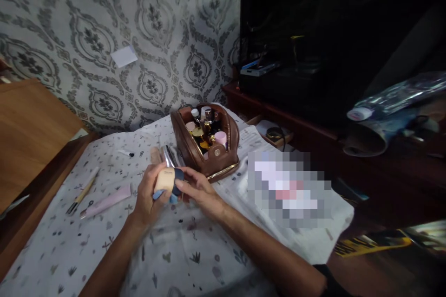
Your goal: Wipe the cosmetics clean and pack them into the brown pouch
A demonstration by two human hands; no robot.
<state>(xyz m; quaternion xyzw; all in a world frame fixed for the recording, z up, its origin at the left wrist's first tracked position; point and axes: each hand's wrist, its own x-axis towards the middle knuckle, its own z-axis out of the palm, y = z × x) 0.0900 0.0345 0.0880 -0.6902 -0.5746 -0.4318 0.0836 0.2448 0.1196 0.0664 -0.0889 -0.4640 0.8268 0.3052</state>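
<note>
A small cosmetic jar [165,179], cream-coloured with a dark blue end, lies sideways between my hands above the cloth. Around its cream part wrap the fingers of my left hand [148,190]. My right hand [202,190] grips the dark blue end, thumb on the near side. Something light blue [162,194], perhaps a cloth, shows beneath the jar in my fingers. Just behind my hands stands an unzipped brown makeup bag [188,146] full of small bottles and jars. Between bag and left hand lie a silvery tube [168,155] and a beige item [155,155].
On the patterned cloth [167,260] at left are a pink tube [108,201], a brush [83,190] and a small dark-tipped item [125,152]. A blurred-out patch [289,190] covers something at right. A plastic bottle [400,97] lies beyond, near a dark screen [331,18].
</note>
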